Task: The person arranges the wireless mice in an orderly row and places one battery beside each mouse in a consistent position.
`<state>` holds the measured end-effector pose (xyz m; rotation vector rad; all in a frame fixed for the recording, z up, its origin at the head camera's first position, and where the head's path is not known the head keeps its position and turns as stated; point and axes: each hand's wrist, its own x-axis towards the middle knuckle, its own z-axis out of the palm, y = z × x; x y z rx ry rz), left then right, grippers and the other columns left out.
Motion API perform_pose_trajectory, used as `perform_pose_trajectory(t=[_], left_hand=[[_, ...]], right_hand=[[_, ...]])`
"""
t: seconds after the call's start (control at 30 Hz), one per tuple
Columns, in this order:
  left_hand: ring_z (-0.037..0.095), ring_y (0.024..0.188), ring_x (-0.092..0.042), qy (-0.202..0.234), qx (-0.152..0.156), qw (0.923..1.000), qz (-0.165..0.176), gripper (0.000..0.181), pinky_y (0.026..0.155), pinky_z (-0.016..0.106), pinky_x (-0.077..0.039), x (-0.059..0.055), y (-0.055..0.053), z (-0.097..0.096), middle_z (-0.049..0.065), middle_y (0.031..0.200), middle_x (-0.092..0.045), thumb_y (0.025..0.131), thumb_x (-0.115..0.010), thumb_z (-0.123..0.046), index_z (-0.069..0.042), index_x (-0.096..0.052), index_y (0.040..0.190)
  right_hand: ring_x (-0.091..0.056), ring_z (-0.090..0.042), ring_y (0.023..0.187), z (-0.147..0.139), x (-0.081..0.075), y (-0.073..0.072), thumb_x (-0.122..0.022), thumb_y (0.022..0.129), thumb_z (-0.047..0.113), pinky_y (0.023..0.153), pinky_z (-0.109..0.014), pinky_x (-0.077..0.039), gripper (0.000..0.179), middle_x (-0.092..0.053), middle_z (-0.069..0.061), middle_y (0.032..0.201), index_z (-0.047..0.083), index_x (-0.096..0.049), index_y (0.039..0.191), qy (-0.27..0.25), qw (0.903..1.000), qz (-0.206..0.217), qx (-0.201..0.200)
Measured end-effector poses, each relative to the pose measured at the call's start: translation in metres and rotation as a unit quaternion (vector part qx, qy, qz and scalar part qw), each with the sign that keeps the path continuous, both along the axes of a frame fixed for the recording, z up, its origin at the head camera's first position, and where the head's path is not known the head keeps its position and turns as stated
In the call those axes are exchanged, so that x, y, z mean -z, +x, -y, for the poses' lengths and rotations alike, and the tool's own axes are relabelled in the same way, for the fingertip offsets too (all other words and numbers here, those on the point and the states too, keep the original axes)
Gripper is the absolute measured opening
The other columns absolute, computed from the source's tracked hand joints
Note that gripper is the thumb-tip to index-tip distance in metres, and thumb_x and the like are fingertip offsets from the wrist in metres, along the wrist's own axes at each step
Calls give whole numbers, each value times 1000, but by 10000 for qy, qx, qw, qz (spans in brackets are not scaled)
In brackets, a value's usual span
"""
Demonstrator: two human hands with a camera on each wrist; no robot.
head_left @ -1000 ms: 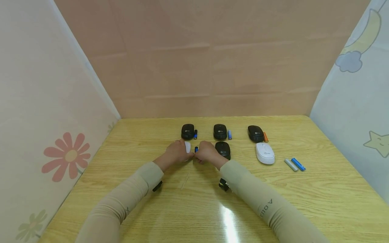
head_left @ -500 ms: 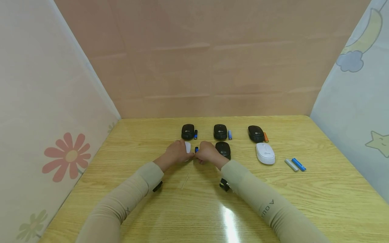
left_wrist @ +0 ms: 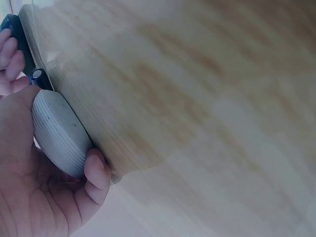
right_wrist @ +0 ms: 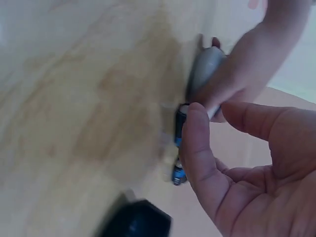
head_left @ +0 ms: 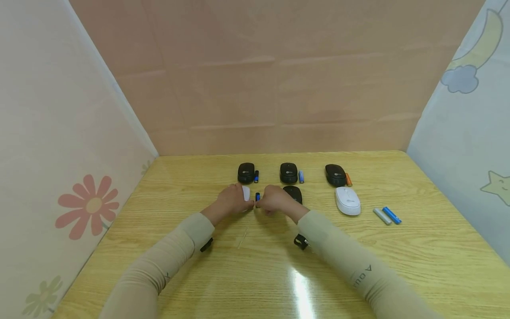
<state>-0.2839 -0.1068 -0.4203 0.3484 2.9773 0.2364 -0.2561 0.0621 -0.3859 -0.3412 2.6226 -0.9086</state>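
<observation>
1. Two hands at work near the middle of the desk (head_left: 255, 274), meeting just in front of the back row of mice.
2. Left hand (head_left: 231, 201) cupped round a white mouse (head_left: 246, 193), palm and curled fingers gripping its sides, thumb along the near edge; held so, by the look of it, to steady the mouse on the wood.
3. Right hand (head_left: 275, 199) pinching a blue battery (head_left: 257, 196) between thumb and fingertips, upright or nearly so, just beside the mouse's right edge, touching or almost touching it.
4. Seen from the left wrist: pale grey-white shell (left_wrist: 58, 133), rounded, with fine ridges along the side, pressed against the desk.
5. Seen from the right wrist: battery (right_wrist: 180, 126) dark with a blue band, short and slim, close against the mouse's flank; blurred, so its end markings unreadable.
6. Behind the hands, three black mice in a row, each with a battery beside it: one dark blue (head_left: 256, 176), one lighter blue (head_left: 300, 177), one orange (head_left: 348, 179).
7. Further black mouse (head_left: 293, 193) partly hidden behind the right hand.
8. Off to the right, a second white mouse (head_left: 347, 200), then a grey battery (head_left: 381, 216) and a blue one (head_left: 391, 215) lying side by side.
</observation>
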Motion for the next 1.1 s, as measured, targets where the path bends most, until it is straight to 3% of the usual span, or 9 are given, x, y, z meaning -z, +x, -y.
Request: perform_pose_trajectory(t=[0.3,0.63,1.1], left_hand=[[26,81,-55,-33,-32,10000,83,77,72,38,-49,-2,0,2,19,104,-55,87,-62,-51,13,-44,127],[25,78,-53,-8,25,10000,-15,74,69,37,-48,-2,2,3,17,99,-54,86,-61,-50,12,-46,124],[25,77,-52,-111,172,9997,-111,73,69,36,-48,3,1,-2,16,97,-54,87,-58,-49,12,-45,124]], right_hand=[[-69,-28,76,-19,-29,11,-64,94,24,69,-40,-55,25,-69,-10,85,1,-69,101,-254,9996,-85,-110],[-63,-25,77,-65,-55,14,-63,94,24,64,-34,-49,23,-65,-9,87,2,-63,99,-207,9973,-685,-161],[-59,-24,81,-151,-79,31,-61,95,21,71,-36,-51,26,-62,-12,96,-3,-60,105,-552,9962,-630,249]])
